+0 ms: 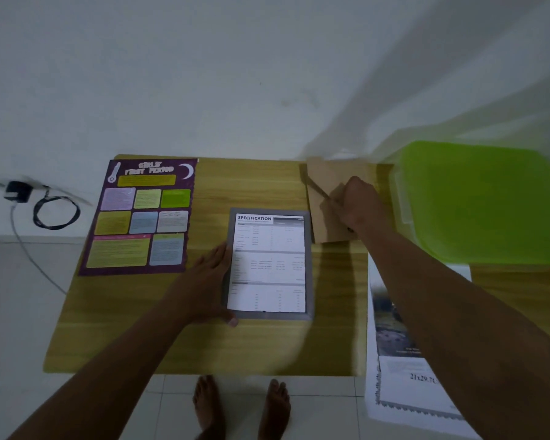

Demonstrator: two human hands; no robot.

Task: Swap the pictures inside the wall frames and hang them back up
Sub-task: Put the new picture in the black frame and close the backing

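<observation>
A grey picture frame (310,268) lies flat in the middle of the wooden table (261,185), with a white "SPECIFICATION" sheet (269,265) inside it. My left hand (208,282) rests flat against the frame's left edge, thumb at its lower corner. Beyond the frame's top right lies a brown backing board (323,182) with a fold-out stand. My right hand (359,201) grips that board, fingers curled on it. A purple poster (140,217) lies at the table's left side.
A green plastic lid (483,201) on a clear box sits at the right rear. A printed sheet with a dark photo (394,328) hangs over the table's right front. A black charger and coiled cable (45,204) lie on the floor, left. My bare feet (242,404) stand below the table edge.
</observation>
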